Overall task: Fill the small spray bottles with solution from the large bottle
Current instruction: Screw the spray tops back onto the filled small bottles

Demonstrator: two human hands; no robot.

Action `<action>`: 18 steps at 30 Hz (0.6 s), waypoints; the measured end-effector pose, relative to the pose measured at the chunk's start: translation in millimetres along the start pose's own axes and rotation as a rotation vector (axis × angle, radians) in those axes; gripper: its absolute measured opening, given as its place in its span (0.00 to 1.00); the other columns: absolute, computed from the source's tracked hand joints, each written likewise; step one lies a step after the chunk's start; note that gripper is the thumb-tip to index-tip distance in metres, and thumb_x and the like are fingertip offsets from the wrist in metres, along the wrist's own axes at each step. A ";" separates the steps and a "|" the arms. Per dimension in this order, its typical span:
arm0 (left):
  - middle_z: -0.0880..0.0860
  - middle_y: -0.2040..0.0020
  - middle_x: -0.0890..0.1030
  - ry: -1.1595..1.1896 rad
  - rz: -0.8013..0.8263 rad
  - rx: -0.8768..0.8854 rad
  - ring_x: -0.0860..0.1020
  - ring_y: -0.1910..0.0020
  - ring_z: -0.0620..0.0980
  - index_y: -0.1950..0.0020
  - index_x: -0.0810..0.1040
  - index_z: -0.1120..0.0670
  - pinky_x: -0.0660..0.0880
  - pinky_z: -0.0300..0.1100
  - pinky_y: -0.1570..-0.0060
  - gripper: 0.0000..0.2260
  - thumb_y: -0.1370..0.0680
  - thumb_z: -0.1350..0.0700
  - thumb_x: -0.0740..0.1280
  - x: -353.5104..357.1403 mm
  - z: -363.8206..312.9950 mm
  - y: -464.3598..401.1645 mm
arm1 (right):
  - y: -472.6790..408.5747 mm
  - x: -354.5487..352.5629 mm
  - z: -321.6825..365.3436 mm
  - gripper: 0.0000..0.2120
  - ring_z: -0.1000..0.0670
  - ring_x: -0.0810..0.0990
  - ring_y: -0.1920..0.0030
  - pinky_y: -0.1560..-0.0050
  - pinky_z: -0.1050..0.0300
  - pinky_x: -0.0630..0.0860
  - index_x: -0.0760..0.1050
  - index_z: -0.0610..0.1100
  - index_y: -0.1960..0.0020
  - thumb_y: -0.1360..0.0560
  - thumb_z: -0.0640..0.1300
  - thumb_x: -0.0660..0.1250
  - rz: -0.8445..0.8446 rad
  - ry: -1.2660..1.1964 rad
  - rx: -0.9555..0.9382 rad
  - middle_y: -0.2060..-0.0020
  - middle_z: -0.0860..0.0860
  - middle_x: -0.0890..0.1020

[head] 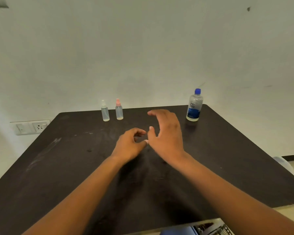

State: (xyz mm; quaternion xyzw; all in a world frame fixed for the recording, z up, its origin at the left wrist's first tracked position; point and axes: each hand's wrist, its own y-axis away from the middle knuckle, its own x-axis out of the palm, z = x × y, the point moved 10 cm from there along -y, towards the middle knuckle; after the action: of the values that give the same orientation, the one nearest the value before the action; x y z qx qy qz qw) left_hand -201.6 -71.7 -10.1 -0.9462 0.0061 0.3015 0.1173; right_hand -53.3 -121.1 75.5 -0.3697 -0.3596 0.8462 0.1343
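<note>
Above the middle of the dark wooden bench [58,167], the left hand [129,145] hovers with loosely curled fingers, its grip empty. Just beside it, the right hand [166,134] spreads wide, also empty. Beyond the left hand stand two small clear spray bottles, one white-capped [105,111], one pink-capped [119,110]. Beyond and right of the right hand stands the large blue-capped clear solution bottle [194,106].
</note>
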 end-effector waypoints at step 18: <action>0.48 0.34 0.81 -0.505 0.121 0.015 0.78 0.35 0.48 0.33 0.81 0.49 0.74 0.42 0.35 0.16 0.20 0.49 0.72 38.1 -18.9 21.8 | 37.3 24.3 -117.0 0.25 0.49 0.81 0.43 0.45 0.53 0.80 0.71 0.49 0.32 0.24 0.48 0.78 0.294 0.008 0.442 0.40 0.50 0.81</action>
State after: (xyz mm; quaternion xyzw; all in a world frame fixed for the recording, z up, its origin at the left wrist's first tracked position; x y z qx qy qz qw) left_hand -161.4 -94.8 -21.7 -0.8378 0.0355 0.5348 0.1036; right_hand 15.9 -75.9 -18.5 -0.3827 -0.1078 0.9132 0.0889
